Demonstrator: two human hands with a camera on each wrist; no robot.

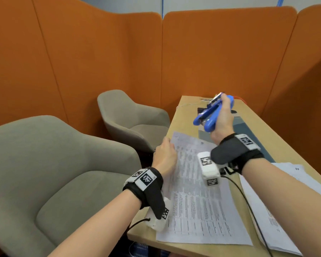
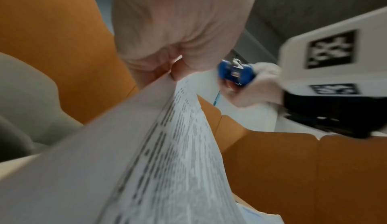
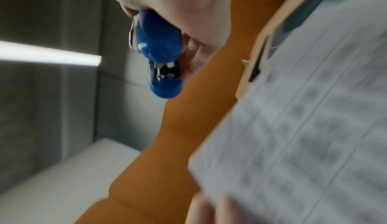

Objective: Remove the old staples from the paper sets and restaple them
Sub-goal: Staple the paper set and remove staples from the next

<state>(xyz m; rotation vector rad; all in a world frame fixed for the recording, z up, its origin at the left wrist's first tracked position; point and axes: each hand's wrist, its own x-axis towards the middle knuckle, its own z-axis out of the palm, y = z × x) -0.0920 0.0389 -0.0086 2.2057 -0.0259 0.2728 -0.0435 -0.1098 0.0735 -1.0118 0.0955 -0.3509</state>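
From the head view, your right hand point(image 1: 223, 118) grips the blue stapler point(image 1: 209, 115) raised above the tabletop point(image 1: 183, 115), while your left hand point(image 1: 164, 156) holds the far left corner of the paper set point(image 1: 198, 206). At your left wrist, fingers point(image 2: 180, 71) pinch that corner. At your right wrist, the stapler point(image 3: 161, 53) fills your curled hand.

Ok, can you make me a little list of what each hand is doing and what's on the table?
left hand: pinches the far left corner of the printed paper set
right hand: holds the blue stapler in the air above the table
stapler and paper: apart, not touching
other papers: lying at the right of the table
nearby: two grey chairs, orange screen
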